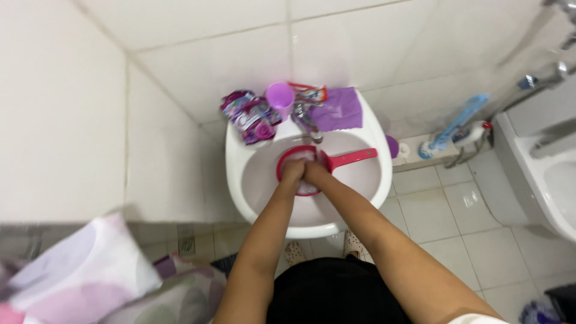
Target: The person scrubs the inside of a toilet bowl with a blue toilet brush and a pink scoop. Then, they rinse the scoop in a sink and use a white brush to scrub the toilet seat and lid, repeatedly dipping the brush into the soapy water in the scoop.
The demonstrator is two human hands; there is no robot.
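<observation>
white tiled walls (198, 54) with thin grout lines meet a floor (456, 222) of glossy white tiles that catches soft, even light. a white bathtub (549, 180) with chrome fittings (543, 75) stands at the right edge. at lower left lies pale patterned cloth (90, 276) in pink and grey, blurred and close to the camera.

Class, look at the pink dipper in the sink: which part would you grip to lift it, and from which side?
Grip the pink dipper by its long straight handle, coming from the right: it juts clear toward the basin's right rim, while both hands fill the bowl.
</observation>
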